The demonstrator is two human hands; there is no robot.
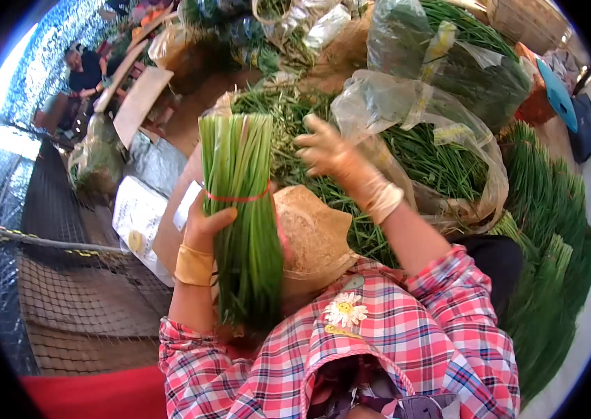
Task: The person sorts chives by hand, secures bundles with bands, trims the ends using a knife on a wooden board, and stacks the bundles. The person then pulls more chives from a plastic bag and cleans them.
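Note:
An upright bundle of long green leaves [243,160] is tied with a red band [240,197] around its upper part. My left hand [205,227], in a pale glove, grips the bundle from its left side just below the band. My right hand [330,153], also gloved, is raised to the right of the bundle, apart from it, with its fingers spread and nothing in them. Under my right hand lies a heap of loose green leaves [295,150]. A round tan object [309,230] sits close to my body, right of the bundle.
An open plastic bag [477,202] of cut greens lies at the right, with another filled bag [407,42] behind it. Long green stalks [547,230] are piled at the far right. A white sack [138,216] lies at the left. A person [86,75] sits at the upper left.

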